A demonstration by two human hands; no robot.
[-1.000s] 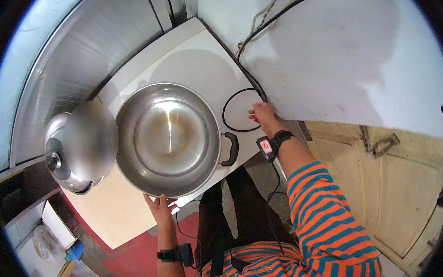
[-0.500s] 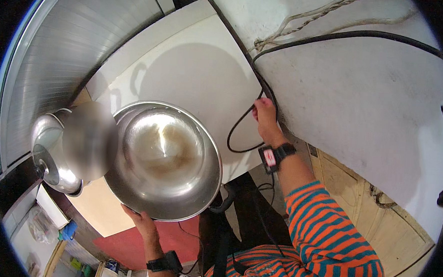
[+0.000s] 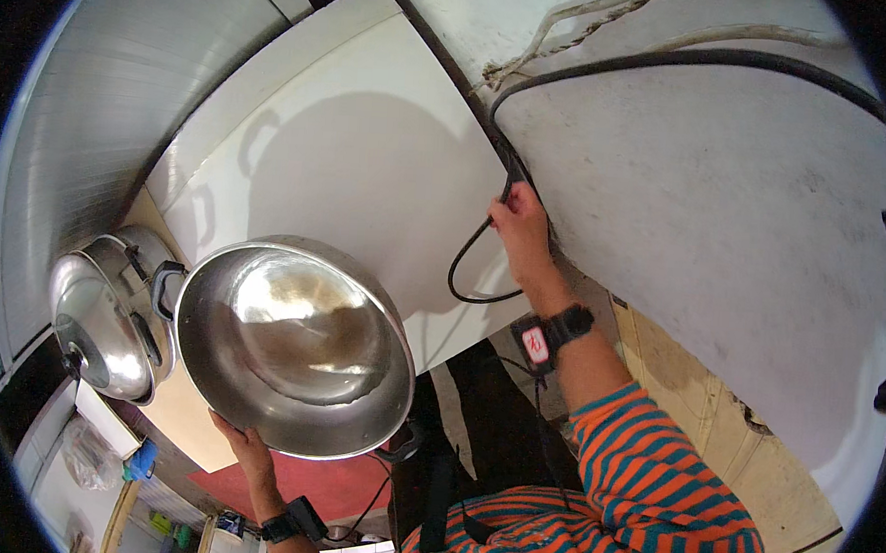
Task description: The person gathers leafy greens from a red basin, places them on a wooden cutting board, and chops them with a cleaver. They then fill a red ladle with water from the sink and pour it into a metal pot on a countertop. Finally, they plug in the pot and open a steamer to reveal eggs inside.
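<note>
A large, deep stainless-steel pot (image 3: 286, 408) with black side handles is tilted so its shiny inside faces me. My left hand (image 3: 242, 448) is closed at its lower rim, thumb side showing and the other fingers hidden behind the wall. Farther right, my right hand (image 3: 519, 225) pinches a black cable (image 3: 453, 267) that hangs in a loop over the edge of a white flat top (image 3: 367, 192). The cable runs on from above this hand along the wall.
A lidded steel pot (image 3: 110, 319) stands left of the big one, close to a ribbed metal panel (image 3: 100, 128). At right is a white wall-like surface (image 3: 686, 219), with a worn cream wooden door (image 3: 698, 380) below it. Red flooring (image 3: 292, 484) lies beneath.
The big pot has tipped further and shifted left and down in view, its handle now showing at left. My left hand went with it. The right hand keeps hold of the cable.
</note>
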